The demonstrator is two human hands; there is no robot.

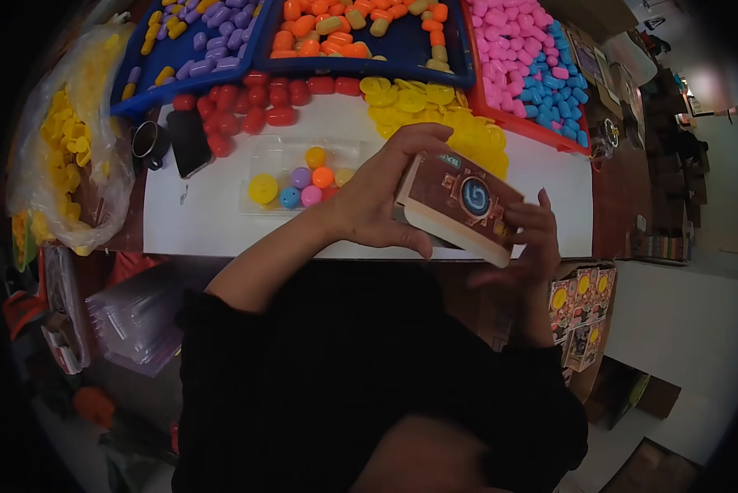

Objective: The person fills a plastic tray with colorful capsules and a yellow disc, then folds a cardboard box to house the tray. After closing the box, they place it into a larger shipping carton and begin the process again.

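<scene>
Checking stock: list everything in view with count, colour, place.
White sheet: 1, white, middle
Printed box: 1, brown, centre
Clear tray: 1, transparent, on sheet
Balls: several, mixed, clear tray
Blue trays: 2, blue, top
Red tray: 1, red, top right
Tray capsules: many, mixed, top
Loose capsules: many, red, on sheet
Discs: many, yellow, on sheet
Bagged pieces: many, yellow, left
Slab: 1, black, left
Cup: 1, dark, left
Cartons: several, brown, lower right
Plastic sheets: stacked, clear, lower left
Left hand: 1, bare, on box
Right hand: 1, bare, at box
</scene>
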